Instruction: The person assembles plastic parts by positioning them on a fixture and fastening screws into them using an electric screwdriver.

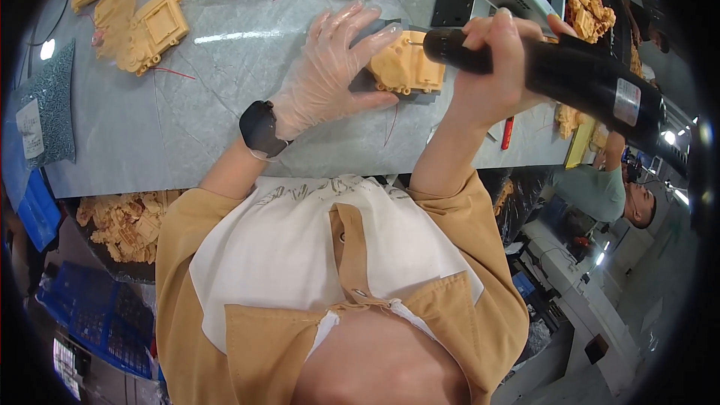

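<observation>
In the head view, the left hand (322, 79) touches with spread fingers the yellow housing (409, 67) on the table (232, 94); the right hand (499, 60) grips a black power screwdriver (574, 79). At left, a clear bag (56, 105) contains small dark pieces; nearer, a dark bin (112, 268) holds yellow parts (127, 225).

black power tool (566, 79): silver label (627, 102), illegible | plastic bag (58, 112): white label (30, 130), illegible

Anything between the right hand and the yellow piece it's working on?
Only the black power tool that the right hand grips, its thin bit toward the yellow piece. Nothing else visible intervenes; the gloved left hand is at the piece's left side.
</observation>
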The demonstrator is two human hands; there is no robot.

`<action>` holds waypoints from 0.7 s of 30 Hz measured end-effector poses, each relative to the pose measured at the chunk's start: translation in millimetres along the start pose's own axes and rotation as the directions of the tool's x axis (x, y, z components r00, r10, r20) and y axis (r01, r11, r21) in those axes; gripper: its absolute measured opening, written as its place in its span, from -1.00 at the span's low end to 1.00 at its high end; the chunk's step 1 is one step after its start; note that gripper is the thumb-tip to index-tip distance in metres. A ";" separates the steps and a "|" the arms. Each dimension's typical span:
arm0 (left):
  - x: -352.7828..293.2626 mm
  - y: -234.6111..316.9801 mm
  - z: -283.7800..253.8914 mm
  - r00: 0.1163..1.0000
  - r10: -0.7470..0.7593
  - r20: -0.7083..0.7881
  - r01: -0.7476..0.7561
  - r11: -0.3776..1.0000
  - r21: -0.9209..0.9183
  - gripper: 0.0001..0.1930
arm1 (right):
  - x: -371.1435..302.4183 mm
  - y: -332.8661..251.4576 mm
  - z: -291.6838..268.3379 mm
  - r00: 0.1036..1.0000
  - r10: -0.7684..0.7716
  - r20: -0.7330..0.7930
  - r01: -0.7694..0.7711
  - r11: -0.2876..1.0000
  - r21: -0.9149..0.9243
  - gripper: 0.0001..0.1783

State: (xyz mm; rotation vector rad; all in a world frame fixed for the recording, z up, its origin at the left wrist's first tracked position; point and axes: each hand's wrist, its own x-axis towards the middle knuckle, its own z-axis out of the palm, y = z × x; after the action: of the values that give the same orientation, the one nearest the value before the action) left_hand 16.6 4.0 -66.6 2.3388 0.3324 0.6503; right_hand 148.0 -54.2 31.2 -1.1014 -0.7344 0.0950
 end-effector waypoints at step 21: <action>2.5 -1.0 2.0 1.000 -0.007 0.013 0.008 1.000 -0.024 -0.20 | 9.2 11.2 2.1 0.999 0.021 0.034 -0.018 0.996 -0.085 -0.54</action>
State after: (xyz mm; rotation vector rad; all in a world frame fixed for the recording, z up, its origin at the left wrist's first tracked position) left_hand 19.7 4.7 -67.6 2.3165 0.3251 0.6315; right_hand 156.9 -43.4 26.9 -1.1908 -0.7649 0.1005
